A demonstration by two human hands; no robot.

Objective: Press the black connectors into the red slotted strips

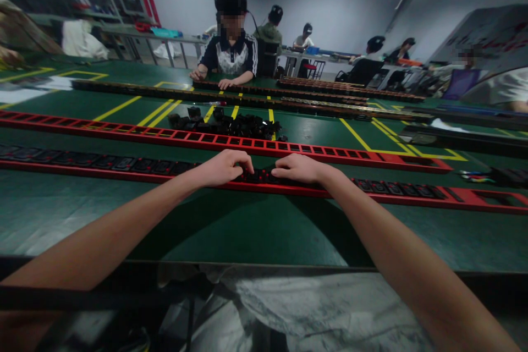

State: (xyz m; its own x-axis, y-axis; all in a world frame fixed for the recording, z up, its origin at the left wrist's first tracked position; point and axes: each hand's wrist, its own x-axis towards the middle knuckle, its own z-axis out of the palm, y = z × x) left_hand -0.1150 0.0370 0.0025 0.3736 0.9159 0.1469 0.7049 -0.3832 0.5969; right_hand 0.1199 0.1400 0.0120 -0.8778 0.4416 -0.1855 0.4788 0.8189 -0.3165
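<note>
A long red slotted frame (396, 198) filled with black square plastic parts (124, 163) lies across the green table in front of me. Near its middle, my left hand (223, 168) rests with curled fingers, the tips down on the black parts. Just to the right, my right hand (299, 168) bends over the same frame, its fingers close together and touching it. A small gap between the hands shows black parts with red spots. Whatever either set of fingertips grips is hidden.
Behind lies a second red frame (198, 137) with open slots. Beyond it sit a heap of loose black parts (243, 124) and long dark rails (165, 91). A co-worker (231, 55) sits opposite, hands at the rails. Cables (478, 177) lie at right.
</note>
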